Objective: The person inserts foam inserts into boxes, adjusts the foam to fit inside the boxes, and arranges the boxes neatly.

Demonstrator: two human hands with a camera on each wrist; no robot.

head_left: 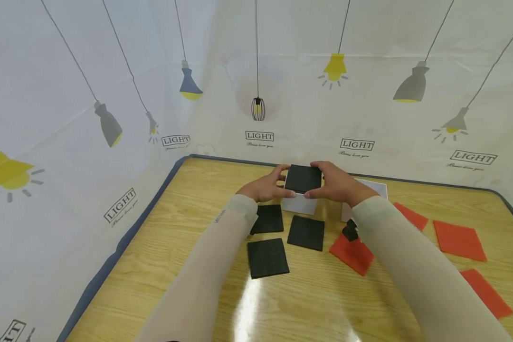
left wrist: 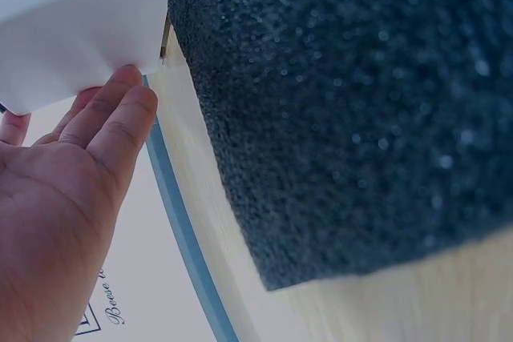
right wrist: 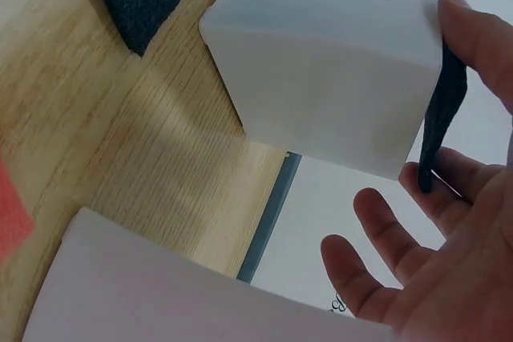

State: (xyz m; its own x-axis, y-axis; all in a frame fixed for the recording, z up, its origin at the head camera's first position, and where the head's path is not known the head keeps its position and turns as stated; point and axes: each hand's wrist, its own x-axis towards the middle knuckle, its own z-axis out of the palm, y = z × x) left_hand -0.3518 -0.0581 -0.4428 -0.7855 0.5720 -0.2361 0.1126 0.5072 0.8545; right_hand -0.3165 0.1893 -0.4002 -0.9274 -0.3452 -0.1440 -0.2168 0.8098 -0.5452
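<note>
A black foam square (head_left: 303,178) lies over the top of a white box (head_left: 299,204), held between both hands. My left hand (head_left: 264,186) grips its left side, thumb at the front corner and index finger at the back. In the left wrist view, other fingers of the left hand (left wrist: 76,174) rest against the wall of the white box (left wrist: 88,46). My right hand (head_left: 337,183) grips the opposite side. In the right wrist view, the foam square (right wrist: 442,110) bends between thumb and fingertips of the right hand (right wrist: 449,238), along the box edge (right wrist: 329,94).
Black foam squares (head_left: 268,258) lie loose in front of the box. Red foam squares (head_left: 459,240) are spread over the right side of the wooden table (head_left: 188,228). A second white box (head_left: 376,187) stands partly behind the right forearm. A printed curtain (head_left: 299,95) hangs behind the table.
</note>
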